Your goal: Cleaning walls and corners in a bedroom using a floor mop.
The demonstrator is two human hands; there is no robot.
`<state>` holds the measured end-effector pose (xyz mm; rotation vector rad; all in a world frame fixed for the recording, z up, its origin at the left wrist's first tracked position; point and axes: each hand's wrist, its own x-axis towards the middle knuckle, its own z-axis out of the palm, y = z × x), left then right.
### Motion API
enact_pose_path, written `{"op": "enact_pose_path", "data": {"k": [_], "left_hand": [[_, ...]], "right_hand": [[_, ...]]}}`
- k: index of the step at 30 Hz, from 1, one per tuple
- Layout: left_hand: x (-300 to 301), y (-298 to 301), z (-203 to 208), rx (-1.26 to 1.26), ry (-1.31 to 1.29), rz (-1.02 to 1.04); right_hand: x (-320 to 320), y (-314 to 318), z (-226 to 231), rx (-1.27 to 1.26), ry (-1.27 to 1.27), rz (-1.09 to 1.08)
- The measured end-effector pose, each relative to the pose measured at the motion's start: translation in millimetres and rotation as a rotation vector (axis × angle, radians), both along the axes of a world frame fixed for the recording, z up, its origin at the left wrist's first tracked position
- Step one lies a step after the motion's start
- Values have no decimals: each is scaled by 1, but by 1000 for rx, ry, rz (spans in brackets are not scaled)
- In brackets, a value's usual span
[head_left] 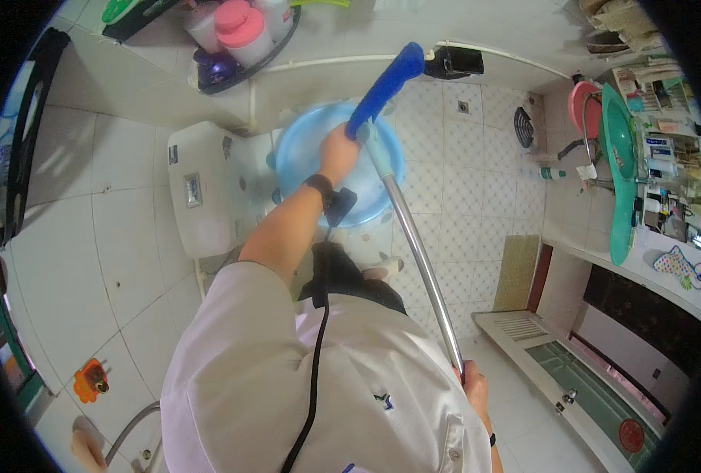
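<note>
Head view: my left hand (340,154) grasps the blue mop pad (390,83), angled forward-right; its silver pole (420,247) slants back into my gripping right hand (474,384).

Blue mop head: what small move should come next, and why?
I'd probably swing the far end of the blue mop head in over the light-blue basin. In this view that end juts past the basin's rim, while the left hand grips the near end and the right hand holds the metal pole, so both seem placed to steer it.
</note>
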<state>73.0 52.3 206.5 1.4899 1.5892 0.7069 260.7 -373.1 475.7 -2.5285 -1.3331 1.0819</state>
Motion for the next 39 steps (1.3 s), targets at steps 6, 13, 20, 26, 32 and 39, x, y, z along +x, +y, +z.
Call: {"op": "enact_pose_path", "data": {"k": [6,13,20,26,32,39], "left_hand": [[-2,6,-8,-24,98,-93],[-1,6,-6,13,92,-89],[-24,6,1,-14,-327,-400],[-11,40,62,-135,-547,-317],[19,53,72,204,-330,-7],[14,75,69,154,-239,161]], "right_hand": [[-1,-4,0,-24,2,-11],[-7,6,4,1,-32,11],[-7,8,3,-56,-49,-51],[-9,14,2,53,-79,14],[-13,29,13,-10,-220,138],[-18,29,19,31,-261,142]]}}
